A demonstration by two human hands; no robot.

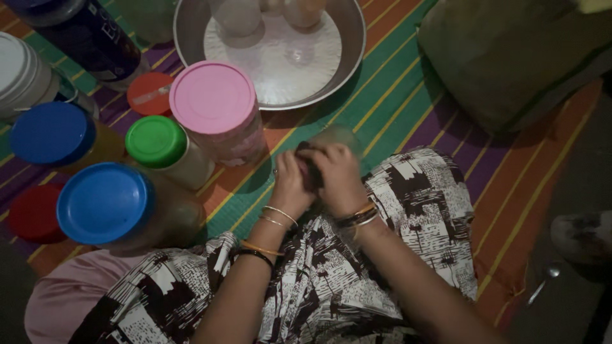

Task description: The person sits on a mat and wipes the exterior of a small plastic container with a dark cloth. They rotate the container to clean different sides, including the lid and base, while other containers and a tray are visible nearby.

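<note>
Both hands, left hand [290, 185] and right hand [338, 175], close around a small dark item [311, 171], probably soft and light; pinch its edges. Jars [213, 99] stand left.

Jars [153, 143] left of basin [357, 44] (mat [395, 102] beneath)

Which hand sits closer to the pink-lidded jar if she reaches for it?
Probably the left hand: it lies on the jars' side, nearer the pink-lidded jar. The right hand sits farther away, and both are clasped round a small dark thing.
</note>
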